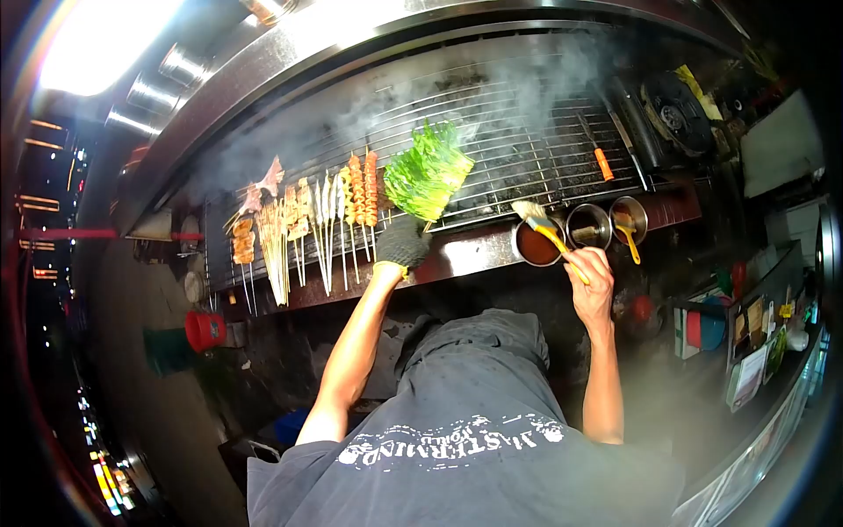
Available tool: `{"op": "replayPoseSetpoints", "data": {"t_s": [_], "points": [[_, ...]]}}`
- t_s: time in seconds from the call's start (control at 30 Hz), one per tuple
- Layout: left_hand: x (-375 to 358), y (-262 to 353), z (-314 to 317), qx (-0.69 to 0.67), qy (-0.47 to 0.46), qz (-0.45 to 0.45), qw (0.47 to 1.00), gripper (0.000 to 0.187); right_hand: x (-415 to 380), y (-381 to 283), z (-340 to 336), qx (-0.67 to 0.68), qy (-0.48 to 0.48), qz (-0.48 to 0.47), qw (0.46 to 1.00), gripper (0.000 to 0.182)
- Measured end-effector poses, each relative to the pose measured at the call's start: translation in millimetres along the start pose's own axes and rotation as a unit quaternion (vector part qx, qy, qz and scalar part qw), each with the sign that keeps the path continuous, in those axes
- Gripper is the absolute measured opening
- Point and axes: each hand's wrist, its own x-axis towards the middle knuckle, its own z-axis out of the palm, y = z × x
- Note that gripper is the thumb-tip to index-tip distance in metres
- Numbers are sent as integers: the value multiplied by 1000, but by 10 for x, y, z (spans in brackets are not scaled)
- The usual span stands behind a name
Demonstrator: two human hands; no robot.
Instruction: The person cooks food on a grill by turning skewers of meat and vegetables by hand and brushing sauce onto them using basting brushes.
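Observation:
A long grill [500, 114] with a wire grate gives off smoke. My left hand [402, 243], in a dark glove, is closed at the grill's front edge, just below green leafy vegetables [428, 171]; a skewer end shows beside it, but what it grips is hidden. To its left lie spiral skewers [371, 186], pale skewers [329, 198] and meat skewers [243, 240]. My right hand [593, 279] holds a yellow-handled brush [546, 230], its bristles over the rim of a metal cup of red-brown sauce [537, 246].
Two more metal cups [588, 227] stand to the right, one holding another yellow brush [627, 230]. An orange-handled tool [603, 163] lies on the grate. A red bucket [205, 330] is at the lower left. Dark equipment [676, 114] sits at the grill's right end.

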Motion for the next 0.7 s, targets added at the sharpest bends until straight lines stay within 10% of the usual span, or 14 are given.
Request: {"op": "replayPoseSetpoints", "data": {"t_s": [0.43,0.5,0.7], "points": [[304,-127,-895,-206,-74,-94,971,22,-532,452,267,-26,-73,45,996,20],[453,-296,-1215,-248,-107,-1,963,21,-519,513,323,-29,-87,49,995,19],[654,-190,-1689,-306,12,-76,949,23,-494,572,370,-38,-114,53,991,20]]}}
